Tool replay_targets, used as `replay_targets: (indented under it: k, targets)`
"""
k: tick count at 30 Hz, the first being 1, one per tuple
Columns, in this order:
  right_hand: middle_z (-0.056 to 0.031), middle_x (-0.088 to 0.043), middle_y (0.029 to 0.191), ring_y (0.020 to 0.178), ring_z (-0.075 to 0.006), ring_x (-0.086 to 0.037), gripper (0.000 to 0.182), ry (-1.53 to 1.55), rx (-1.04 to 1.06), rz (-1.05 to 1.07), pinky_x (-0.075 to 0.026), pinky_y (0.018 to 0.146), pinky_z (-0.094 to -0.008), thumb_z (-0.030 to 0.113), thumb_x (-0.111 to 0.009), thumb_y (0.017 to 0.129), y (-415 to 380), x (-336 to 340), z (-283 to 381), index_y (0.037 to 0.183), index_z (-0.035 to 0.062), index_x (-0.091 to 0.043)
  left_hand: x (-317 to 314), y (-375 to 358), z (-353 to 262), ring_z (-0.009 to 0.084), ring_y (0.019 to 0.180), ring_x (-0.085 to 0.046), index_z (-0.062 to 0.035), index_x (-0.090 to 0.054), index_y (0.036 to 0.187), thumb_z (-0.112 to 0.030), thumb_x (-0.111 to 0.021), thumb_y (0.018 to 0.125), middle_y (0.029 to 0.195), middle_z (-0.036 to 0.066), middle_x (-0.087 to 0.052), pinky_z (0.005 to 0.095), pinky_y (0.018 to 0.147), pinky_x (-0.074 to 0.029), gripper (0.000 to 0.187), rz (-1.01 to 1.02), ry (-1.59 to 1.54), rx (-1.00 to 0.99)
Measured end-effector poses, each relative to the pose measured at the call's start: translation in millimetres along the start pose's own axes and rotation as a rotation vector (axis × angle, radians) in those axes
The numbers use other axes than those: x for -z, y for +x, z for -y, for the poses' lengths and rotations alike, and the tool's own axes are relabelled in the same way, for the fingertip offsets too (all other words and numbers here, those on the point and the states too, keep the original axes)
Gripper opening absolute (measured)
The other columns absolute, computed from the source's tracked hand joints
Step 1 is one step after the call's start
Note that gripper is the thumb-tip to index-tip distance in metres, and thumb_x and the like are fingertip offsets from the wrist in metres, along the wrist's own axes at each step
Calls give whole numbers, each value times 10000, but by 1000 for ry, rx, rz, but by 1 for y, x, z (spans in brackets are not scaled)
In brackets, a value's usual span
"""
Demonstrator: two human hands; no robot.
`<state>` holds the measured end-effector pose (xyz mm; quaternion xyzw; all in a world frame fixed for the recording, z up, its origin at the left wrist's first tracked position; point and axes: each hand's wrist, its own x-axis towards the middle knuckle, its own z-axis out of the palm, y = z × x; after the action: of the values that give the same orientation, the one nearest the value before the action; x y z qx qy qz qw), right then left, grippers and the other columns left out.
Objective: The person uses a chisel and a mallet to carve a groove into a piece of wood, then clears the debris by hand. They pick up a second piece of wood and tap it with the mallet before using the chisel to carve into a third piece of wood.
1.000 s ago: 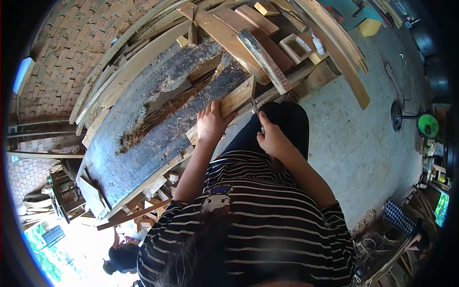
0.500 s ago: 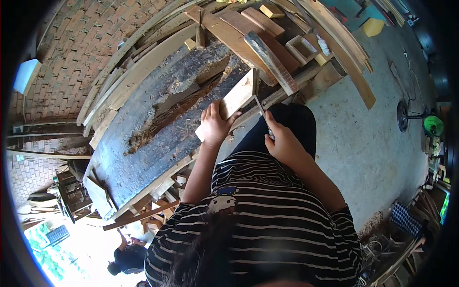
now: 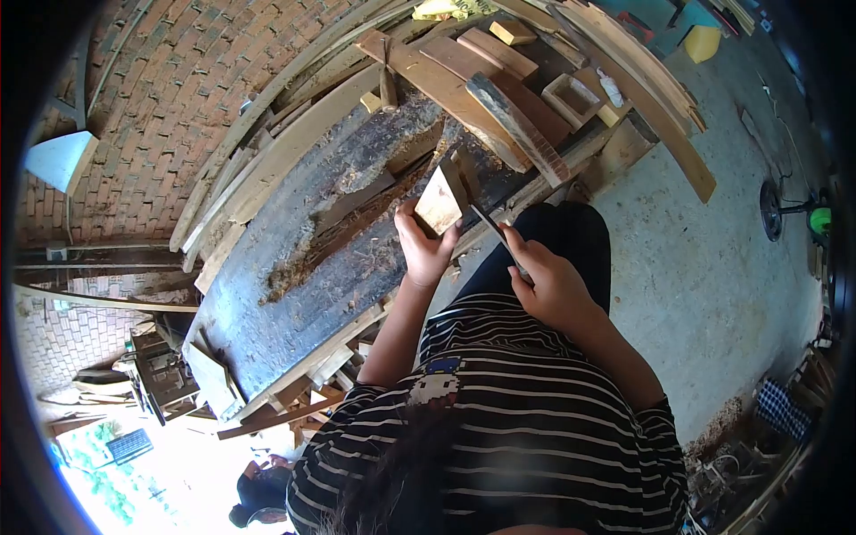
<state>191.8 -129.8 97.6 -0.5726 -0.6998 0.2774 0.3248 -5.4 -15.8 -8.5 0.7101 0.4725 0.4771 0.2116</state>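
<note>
My left hand (image 3: 425, 252) grips a pale wooden block (image 3: 439, 205), thumb and fingers on its opposite sides, tilted up over the edge of the workbench. A darker side face of the block is turned to the right. In my right hand (image 3: 555, 283) is a slim, dark metal tool (image 3: 486, 219), its tip right at the block's right side. The handle end is hidden in my fingers. Under the block lies the dark, worn bench top (image 3: 325, 299), with a long hollow full of wood shavings (image 3: 290, 275).
Boards (image 3: 459, 98) are stacked at the bench's far end, beside a small wooden box (image 3: 571, 100), a white bottle (image 3: 610, 89) and a wooden-handled tool (image 3: 387, 89). A fan (image 3: 774, 212) stands on the concrete floor at right. Another person (image 3: 263, 490) is at lower left.
The wooden block has been turned and tipped in my left hand, showing more of its dark side. My right hand still holds the tool against it. The whole view has shifted slightly.
</note>
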Motion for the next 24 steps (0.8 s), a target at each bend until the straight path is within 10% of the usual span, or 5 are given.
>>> replay_targets:
  k: [8,12,17,24]
  targets:
    - [-48,-486,710,545,-192,-536,658,-182,111,-35,-476,491,-317,27,-612,793,-8,-6,8,1414,155,-438,27,10,-53,265,1098,-479,30,-370,1246,-328,-763,738,1186,191,-446,389,951,-389,735,-106,-534,-175]
    - [-38,-473,697,530,-176,-517,641,-171,167,-35,-467,482,-314,14,-613,780,-11,-11,10,1391,153,-477,57,27,-93,254,1050,-511,7,-452,1153,-374,-757,780,1118,145,-496,392,913,-399,614,-118,-241,-318]
    - [-33,-474,693,519,-160,-505,603,-152,197,-52,-453,471,-302,-3,-615,771,-15,-16,11,1349,146,-532,77,43,-109,223,770,-592,-60,-623,799,-55,-770,690,786,59,-616,346,742,-439,182,-256,-85,-329]
    - [-99,-598,851,730,-218,-622,606,-56,-19,246,-506,640,-330,86,-614,850,-8,-1,28,1423,135,-423,84,38,-98,228,837,-593,-18,-596,794,-102,-808,731,877,73,-599,344,775,-462,237,-273,-145,-340]
